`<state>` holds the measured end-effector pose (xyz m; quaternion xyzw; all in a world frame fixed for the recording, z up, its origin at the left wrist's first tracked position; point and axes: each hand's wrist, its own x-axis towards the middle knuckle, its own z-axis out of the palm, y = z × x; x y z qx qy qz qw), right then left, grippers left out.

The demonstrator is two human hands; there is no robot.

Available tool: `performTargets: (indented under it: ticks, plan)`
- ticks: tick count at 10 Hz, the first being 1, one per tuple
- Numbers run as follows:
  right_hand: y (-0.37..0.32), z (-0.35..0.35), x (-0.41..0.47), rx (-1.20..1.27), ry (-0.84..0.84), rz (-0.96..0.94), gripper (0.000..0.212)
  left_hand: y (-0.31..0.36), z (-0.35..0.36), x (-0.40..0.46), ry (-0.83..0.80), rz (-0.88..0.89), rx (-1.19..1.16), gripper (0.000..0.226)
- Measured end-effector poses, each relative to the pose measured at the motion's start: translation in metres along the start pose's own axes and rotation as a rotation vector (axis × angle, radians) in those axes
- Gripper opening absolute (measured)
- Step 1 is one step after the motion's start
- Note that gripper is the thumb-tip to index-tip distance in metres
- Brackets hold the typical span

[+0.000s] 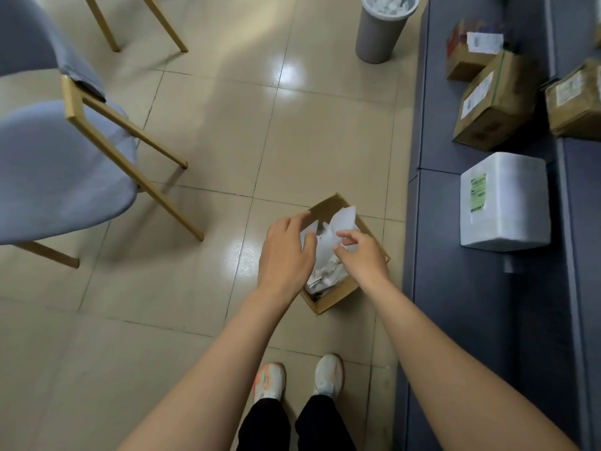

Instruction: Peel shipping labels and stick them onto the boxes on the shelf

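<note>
An open cardboard box (328, 303) stands on the floor tiles, filled with crumpled white paper scraps (325, 275). Both my hands hover over it. My left hand (286, 252) grips the left edge of a white label sheet (341, 219), and my right hand (362, 255) pinches the same sheet between thumb and forefinger. On the grey shelf (481, 320) to the right sit a white foam box (514, 206) with a green-and-white label and three brown cardboard boxes (497, 102), (468, 56), (575, 99), each bearing a white label.
A grey chair with gold legs (65, 164) stands at the left. A grey waste bin (380, 27) holding white paper sits at the back by the shelf. My white shoes (299, 375) are just behind the floor box.
</note>
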<state>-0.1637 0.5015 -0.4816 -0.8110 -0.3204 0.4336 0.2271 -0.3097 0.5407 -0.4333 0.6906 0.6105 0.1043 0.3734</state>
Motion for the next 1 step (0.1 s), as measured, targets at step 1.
performTargets:
  ticks: [1]
  plan:
    - [-0.0017, -0.0055, 0.0022, 0.002, 0.040, -0.009, 0.034, 0.0064, -0.0039, 0.0025, 0.055, 0.030, -0.001, 0.041]
